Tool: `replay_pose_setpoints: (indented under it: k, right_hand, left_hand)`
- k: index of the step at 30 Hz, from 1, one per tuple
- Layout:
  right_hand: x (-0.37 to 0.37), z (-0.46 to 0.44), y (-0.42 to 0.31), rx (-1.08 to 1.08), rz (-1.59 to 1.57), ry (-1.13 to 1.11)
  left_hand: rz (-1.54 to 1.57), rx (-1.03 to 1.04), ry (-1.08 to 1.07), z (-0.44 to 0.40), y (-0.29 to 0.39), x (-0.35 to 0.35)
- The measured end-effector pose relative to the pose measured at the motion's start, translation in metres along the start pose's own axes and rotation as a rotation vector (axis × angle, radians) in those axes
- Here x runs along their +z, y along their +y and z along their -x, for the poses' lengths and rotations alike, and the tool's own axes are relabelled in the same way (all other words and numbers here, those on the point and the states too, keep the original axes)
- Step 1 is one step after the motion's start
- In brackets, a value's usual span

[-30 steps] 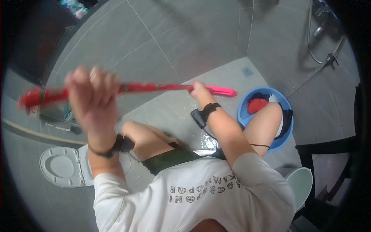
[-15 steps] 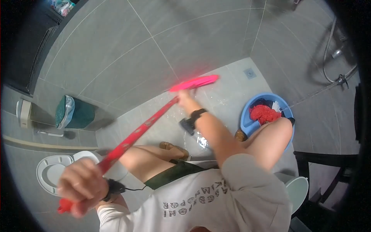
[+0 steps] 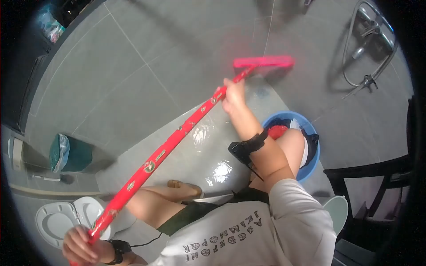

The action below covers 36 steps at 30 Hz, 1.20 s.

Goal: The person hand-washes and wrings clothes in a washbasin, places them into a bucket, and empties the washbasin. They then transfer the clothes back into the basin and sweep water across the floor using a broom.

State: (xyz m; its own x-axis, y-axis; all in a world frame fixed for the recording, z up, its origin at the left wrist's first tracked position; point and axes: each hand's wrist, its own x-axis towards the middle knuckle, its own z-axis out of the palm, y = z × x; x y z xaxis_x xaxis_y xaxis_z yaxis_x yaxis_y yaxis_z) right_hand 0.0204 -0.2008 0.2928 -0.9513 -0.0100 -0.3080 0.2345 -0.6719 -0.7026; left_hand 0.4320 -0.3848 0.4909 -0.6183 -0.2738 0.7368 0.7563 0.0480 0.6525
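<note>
Both hands hold one long-handled brush (image 3: 182,129), its red handle patterned with printed motifs. My left hand (image 3: 82,244) is wrapped round the lower end at the bottom left. Farther up, close to the head, my right hand (image 3: 234,94) grips the handle. The bar-shaped pink head (image 3: 264,61) is at the grey tiled wall, near the corner. Motion blurs its edges and its bristles cannot be made out. Below it, the pale floor (image 3: 206,146) shines with water.
A blue basin (image 3: 314,159) with red, dark and white cloth stands beside my right knee. At left are a green bin (image 3: 79,155) and a toilet (image 3: 57,219). A shower hose (image 3: 348,48) hangs on the right wall. A black-framed chair (image 3: 355,173) and pale bucket (image 3: 338,213) stand at right.
The pink head has moved right and away from me, from the floor's edge to the wall near the corner. My right arm has stretched farther forward. Both hands keep their hold.
</note>
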Motion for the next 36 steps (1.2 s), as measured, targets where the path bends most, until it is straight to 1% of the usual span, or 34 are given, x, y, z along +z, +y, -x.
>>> replay_pose_setpoints:
  k: [1,2,3,5,6,7,8,9,10,11,13,14,15,16,17,18,19,20,21,22,23,24,25,26,27,28,29,30,31,32,33,34,35,36]
  right_hand:
    - [0.009,0.015,-0.012,0.013,0.006,0.004]
    - [0.018,0.028,-0.025,-0.024,-0.079,-0.062]
    - [0.027,0.034,-0.031,-0.069,-0.166,-0.135]
    - [0.041,0.023,-0.003,-0.075,-0.121,-0.141]
    - [0.046,0.014,0.026,-0.064,-0.065,-0.12]
    - [0.051,0.01,0.057,0.039,0.039,-0.078]
    - [0.05,-0.011,0.116,0.098,0.124,-0.12]
    - [0.056,0.0,0.151,0.205,0.143,-0.118]
    - [0.066,0.025,0.169,0.296,0.137,-0.081]
    - [0.068,0.03,0.208,0.4,0.125,-0.125]
    - [0.07,0.065,0.228,0.561,0.186,-0.177]
    - [0.068,0.069,0.23,0.567,0.18,-0.171]
    - [0.063,0.074,0.232,0.62,0.203,-0.206]
    - [0.055,0.077,0.234,0.671,0.231,-0.242]
    - [0.045,0.066,0.24,0.64,0.186,-0.252]
    - [0.033,0.047,0.24,0.606,0.142,-0.258]
    - [0.018,0.023,0.234,0.577,0.135,-0.246]
    - [-0.001,0.0,0.223,0.462,0.164,-0.145]
    - [-0.029,-0.042,0.224,0.37,0.092,-0.079]
    - [-0.061,-0.084,0.224,0.277,0.02,-0.017]
    - [-0.095,-0.124,0.219,0.332,0.023,0.018]
    - [-0.125,-0.144,0.205,0.391,0.025,0.053]
    - [-0.125,-0.121,0.156,0.39,0.211,0.222]
    - [-0.139,-0.112,0.129,0.444,0.064,0.245]
    - [-0.152,-0.111,0.117,0.383,0.008,0.297]
    - [-0.162,-0.114,0.107,0.322,-0.052,0.347]
    - [-0.173,-0.121,0.092,0.315,-0.06,0.35]
    - [-0.184,-0.127,0.077,0.261,-0.096,0.407]
    - [-0.195,-0.127,0.079,0.22,-0.127,0.471]
    - [-0.203,-0.12,0.091,0.234,-0.126,0.481]
    - [-0.211,-0.115,0.099,0.241,-0.005,0.426]
    - [-0.219,-0.109,0.101,0.236,0.114,0.37]
    - [-0.198,-0.079,0.097,0.258,0.187,0.404]
    - [-0.187,-0.068,0.1,0.347,0.2,0.386]
  left_hand:
    - [0.027,0.076,-0.145,0.002,0.01,-0.001]
    - [0.055,0.157,-0.291,0.004,0.017,-0.002]
    - [0.052,0.161,-0.285,0.006,0.02,-0.007]
    - [0.002,0.115,-0.309,0.011,0.028,-0.014]
    - [0.02,0.137,-0.178,0.016,0.024,-0.011]
    - [0.019,0.147,-0.189,0.016,0.024,-0.008]
    - [-0.074,0.128,-0.142,0.018,0.024,-0.004]
    - [-0.167,0.099,-0.091,0.021,0.027,-0.002]
    - [-0.202,0.144,-0.014,0.025,0.031,0.0]
    - [-0.202,0.144,-0.021,0.027,0.036,0.0]
    - [-0.178,0.093,0.077,0.029,0.051,0.004]
    - [-0.257,0.092,-0.084,0.026,0.055,0.002]
    - [-0.26,0.08,-0.082,0.029,0.056,0.001]
    - [-0.26,0.085,-0.148,0.03,0.051,0.006]
    - [-0.255,0.094,-0.213,0.03,0.043,0.007]
    - [-0.203,0.124,-0.238,0.03,0.028,0.003]
    - [-0.228,0.039,-0.247,0.029,0.013,0.0]
    - [-0.243,-0.043,-0.265,0.028,-0.007,-0.003]
    - [-0.292,-0.113,-0.184,0.03,-0.031,0.006]
    - [-0.275,-0.196,-0.203,0.028,-0.055,0.016]
    - [-0.254,-0.242,-0.289,0.024,-0.077,0.024]
    - [-0.196,-0.292,-0.324,0.019,-0.096,0.036]
    - [-0.141,-0.317,-0.393,0.013,-0.117,0.047]
    - [-0.088,-0.339,-0.463,0.006,-0.138,0.059]
    - [-0.077,-0.339,-0.473,0.0,-0.154,0.071]
    - [-0.031,-0.299,-0.547,-0.005,-0.168,0.083]
    - [0.013,-0.256,-0.619,-0.011,-0.179,0.092]
    - [0.015,-0.26,-0.621,-0.016,-0.186,0.098]
    - [0.056,-0.273,-0.622,-0.019,-0.187,0.102]
    - [0.097,-0.284,-0.625,-0.022,-0.186,0.104]
    - [0.091,-0.338,-0.549,-0.025,-0.179,0.098]
    - [0.085,-0.34,-0.502,-0.024,-0.174,0.088]
    - [0.087,-0.343,-0.46,-0.021,-0.17,0.077]
    - [0.079,-0.29,-0.47,-0.019,-0.166,0.071]
